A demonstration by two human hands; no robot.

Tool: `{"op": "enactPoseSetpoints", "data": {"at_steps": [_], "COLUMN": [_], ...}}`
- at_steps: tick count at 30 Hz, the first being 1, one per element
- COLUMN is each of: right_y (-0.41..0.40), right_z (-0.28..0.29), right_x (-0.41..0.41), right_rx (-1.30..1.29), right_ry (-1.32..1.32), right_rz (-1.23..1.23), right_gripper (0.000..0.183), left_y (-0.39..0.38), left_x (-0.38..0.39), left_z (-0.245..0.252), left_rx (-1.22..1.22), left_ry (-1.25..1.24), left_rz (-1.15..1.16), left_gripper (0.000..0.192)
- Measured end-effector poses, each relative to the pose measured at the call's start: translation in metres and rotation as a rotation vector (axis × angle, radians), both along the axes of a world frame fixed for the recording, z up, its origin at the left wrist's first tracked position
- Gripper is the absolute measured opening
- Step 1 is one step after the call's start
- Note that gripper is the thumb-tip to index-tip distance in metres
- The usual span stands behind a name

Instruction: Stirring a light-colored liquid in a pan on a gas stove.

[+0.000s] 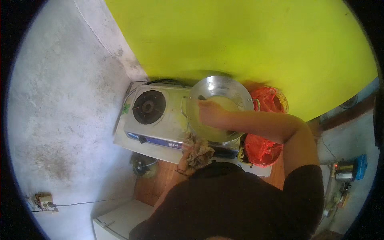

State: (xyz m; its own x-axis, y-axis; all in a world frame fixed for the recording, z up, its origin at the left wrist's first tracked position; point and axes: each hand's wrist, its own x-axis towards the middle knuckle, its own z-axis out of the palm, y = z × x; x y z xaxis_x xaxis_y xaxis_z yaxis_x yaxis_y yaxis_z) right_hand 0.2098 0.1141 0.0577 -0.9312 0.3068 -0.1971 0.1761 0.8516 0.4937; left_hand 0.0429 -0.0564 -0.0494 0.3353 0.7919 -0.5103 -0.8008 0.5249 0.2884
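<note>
A large metal wok [211, 87] with two loop handles stands on the right side of a two-burner gas stove [177, 120]. Pale yellowish liquid [223, 102] lies inside it. Over the wok, my right hand [211, 114] is closed around a utensil whose dark handle end [202, 97] juts past my fist; its far part is mostly hidden. At the stove's front edge, my left hand [186, 157] grips a crumpled brown cloth [200, 153] close against the wok's near rim. Whether the cloth touches the rim I cannot tell.
The bare left burner [149, 107] sits beside the wok. Red plastic-covered containers [264, 151] stand to the right. A yellow-green wall [240, 39] rises behind the stove, a grey wall [69, 90] at left. Below the table is a gas cylinder [144, 166].
</note>
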Motion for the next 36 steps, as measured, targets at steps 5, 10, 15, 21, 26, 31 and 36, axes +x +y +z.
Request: {"op": "enactPoseSetpoints", "data": {"at_steps": [5, 10, 15, 21, 26, 31, 36], "right_y": [-0.039, -0.06, -0.099, -0.135, -0.161, -0.176, -0.188], "right_z": [0.015, 0.038, 0.024, 0.007, -0.018, -0.037, -0.046], "right_x": [0.043, 0.094, 0.157, 0.149, 0.137, 0.127, 0.125], "right_rx": [0.061, -0.075, -0.599, -1.395, -1.232, -0.703, -0.636], "right_ry": [-0.204, -0.187, -0.009, 0.904, 1.159, 1.334, 1.184], "right_rz": [-0.216, -0.938, -1.125, -1.593, -1.595, -1.133, -1.094], "right_gripper": [0.019, 0.018, 0.045, 0.054, 0.041, 0.043, 0.045], "left_y": [0.0, -0.005, -0.002, -0.003, 0.002, -0.002, -0.002], "left_x": [0.0, -0.001, 0.005, 0.01, 0.014, 0.012, 0.014], "left_z": [0.012, -0.002, -0.001, -0.006, 0.019, 0.004, 0.004], "left_rx": [-0.006, 0.005, 0.055, 0.131, -0.026, -0.028, -0.006], "left_ry": [-0.032, -0.099, -0.19, -0.171, -0.095, -0.175, -0.072], "left_rz": [-0.071, -0.093, -0.133, -0.165, -0.224, -0.159, -0.142], "left_gripper": [0.048, 0.046, 0.047, 0.048, 0.044, 0.043, 0.046]}}
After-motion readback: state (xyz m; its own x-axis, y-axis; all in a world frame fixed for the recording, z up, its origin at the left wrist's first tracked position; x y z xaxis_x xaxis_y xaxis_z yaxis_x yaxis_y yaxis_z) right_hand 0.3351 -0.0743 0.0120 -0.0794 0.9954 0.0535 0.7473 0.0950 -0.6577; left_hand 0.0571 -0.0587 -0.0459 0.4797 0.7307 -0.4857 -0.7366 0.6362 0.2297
